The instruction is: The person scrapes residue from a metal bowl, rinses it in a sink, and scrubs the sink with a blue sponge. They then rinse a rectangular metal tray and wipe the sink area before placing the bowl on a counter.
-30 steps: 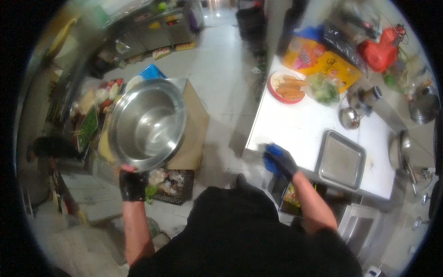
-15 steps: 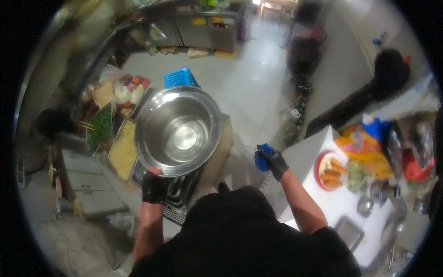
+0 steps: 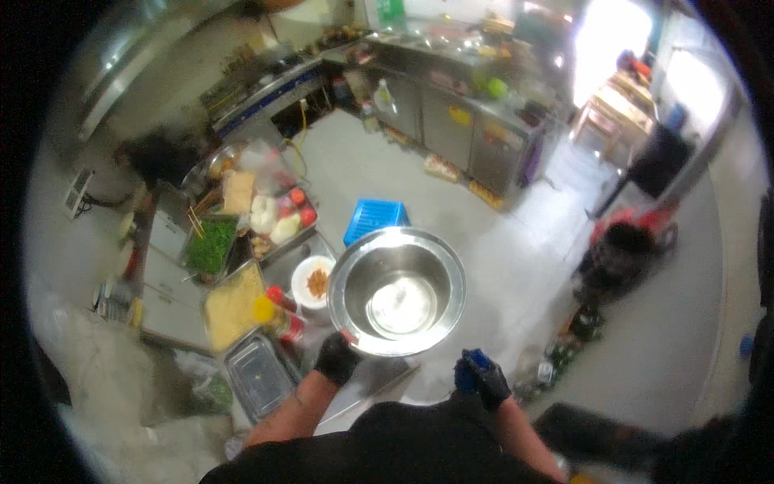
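Held out in front of me is a wide, shiny metal basin [image 3: 457,294], its open top facing up and no food visible inside. My left hand [image 3: 338,360], in a black glove, is closed on the near left part of its rim. My right hand [image 3: 488,384], gloved in black too, is closed around a crumpled blue cloth-like thing [image 3: 465,374]; its exact kind is too blurred to tell. That hand is apart from the basin, near its right side. A white plate [image 3: 300,278] with brown food stands on the counter left of the basin.
On the left counter are a tray of chopped greens [image 3: 211,248], a tray of pale yellow food [image 3: 234,306], a yellow-capped bottle [image 3: 274,315] and a metal tray [image 3: 258,375]. A blue basket [image 3: 376,218] stands beyond the basin. Steel cabinets [image 3: 447,125] line the back.
My view has turned, and the white table on the right has left the picture. The basin now sits right of the counter's trays, away from the black one it overlapped. Both hands keep their holds.
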Demonstrator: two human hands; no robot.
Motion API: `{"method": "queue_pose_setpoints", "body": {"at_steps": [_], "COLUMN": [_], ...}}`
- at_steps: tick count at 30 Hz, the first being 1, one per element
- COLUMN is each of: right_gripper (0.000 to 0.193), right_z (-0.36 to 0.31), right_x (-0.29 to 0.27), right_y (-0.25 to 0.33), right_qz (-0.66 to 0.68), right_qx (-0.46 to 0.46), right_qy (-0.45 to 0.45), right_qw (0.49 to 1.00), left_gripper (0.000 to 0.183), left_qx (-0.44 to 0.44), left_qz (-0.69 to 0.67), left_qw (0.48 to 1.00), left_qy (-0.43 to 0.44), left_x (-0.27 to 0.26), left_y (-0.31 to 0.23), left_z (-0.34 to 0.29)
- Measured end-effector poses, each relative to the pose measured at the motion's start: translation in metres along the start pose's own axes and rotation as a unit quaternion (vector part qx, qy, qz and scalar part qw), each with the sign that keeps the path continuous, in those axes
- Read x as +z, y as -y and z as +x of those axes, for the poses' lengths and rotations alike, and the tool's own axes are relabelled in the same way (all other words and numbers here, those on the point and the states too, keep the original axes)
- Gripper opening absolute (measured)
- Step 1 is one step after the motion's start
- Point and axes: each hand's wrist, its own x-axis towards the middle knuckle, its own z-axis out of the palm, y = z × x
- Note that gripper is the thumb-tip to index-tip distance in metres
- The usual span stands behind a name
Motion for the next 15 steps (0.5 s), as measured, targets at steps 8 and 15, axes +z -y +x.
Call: {"method": "queue_pose_setpoints", "body": {"at_steps": [8,15], "right_gripper": [0.028,0.035], "right_z": [0.12,0.27], "right_x": [-0.041,-0.019], "right_y": [0.195,0.272], "right_qz": [-0.134,-0.135], "right_qx": [0.093,0.058], "right_qy": [0.032,0.127], "right_qw": [0.986,0.981], "left_gripper": [0.026,0.046], "left_qx": [-0.127,-0.166], "left_qz": [-0.375,-0.529], "left_qw": [0.911,0.808], "left_qy": [-0.118,-0.198], "left_x": [0.094,0.117], "left_y": [-0.046,-0.068], "left_z": [0.13,0.262]}}
